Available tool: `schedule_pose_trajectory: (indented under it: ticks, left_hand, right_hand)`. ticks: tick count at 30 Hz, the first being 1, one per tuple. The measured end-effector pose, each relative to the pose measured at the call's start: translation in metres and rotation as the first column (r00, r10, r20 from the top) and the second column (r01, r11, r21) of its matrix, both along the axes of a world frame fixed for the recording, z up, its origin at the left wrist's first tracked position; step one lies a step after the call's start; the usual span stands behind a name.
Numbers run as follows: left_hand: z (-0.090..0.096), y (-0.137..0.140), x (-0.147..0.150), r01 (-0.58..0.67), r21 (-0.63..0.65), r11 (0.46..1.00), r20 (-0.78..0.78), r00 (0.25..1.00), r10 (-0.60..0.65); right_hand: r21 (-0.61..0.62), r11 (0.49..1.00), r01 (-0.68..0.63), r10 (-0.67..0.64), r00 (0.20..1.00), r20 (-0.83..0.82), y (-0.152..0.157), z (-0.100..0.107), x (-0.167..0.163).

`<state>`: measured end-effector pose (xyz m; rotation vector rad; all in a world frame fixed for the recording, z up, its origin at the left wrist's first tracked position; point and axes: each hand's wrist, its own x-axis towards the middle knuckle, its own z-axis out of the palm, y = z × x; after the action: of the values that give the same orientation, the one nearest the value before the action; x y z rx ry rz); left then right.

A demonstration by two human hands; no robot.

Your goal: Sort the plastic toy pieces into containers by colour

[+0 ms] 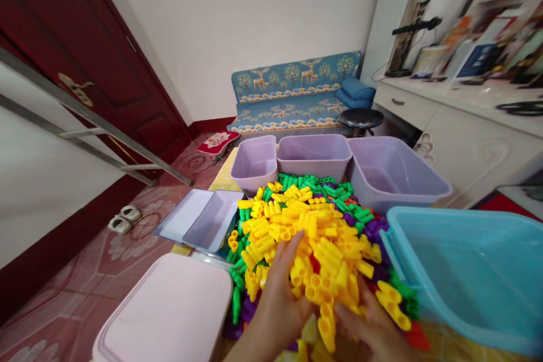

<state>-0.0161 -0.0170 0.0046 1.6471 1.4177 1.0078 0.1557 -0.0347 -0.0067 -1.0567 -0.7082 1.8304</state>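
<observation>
A big heap of plastic tube-shaped toy pieces [309, 226] lies in front of me, yellow on top, with green and purple ones around the edges. My left hand [278, 300] rests flat against the near left side of the yellow pieces, fingers apart. At the near right of the heap, my right hand [369, 328] lies half buried under yellow pieces; its fingers are partly hidden. Three lilac tubs stand behind the heap: a left tub [254, 164], a middle tub [314, 154] and a larger right tub [394, 172].
A light blue bin [470, 271] stands at the right. A pink lid [169, 311] lies at the near left, with a grey-lilac tray and lid [199, 218] beyond it. Further back are a patterned sofa [297, 96], a stool, white cabinets, a dark red door and slippers on the floor.
</observation>
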Motion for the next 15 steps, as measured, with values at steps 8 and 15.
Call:
schedule_pose_trajectory:
  ticks: [8,15]
  left_hand:
    - [0.061,0.072,-0.015,-0.013,0.158,0.987,-0.211,0.976,0.047]
    - [0.020,0.034,-0.046,-0.170,0.395,0.903,-0.330,0.891,0.313]
  right_hand:
    - [0.024,0.992,0.120,-0.118,0.990,-0.079,0.069,0.073,-0.023]
    - [0.244,0.970,0.001,-0.114,0.886,0.449,0.012,0.019,0.032]
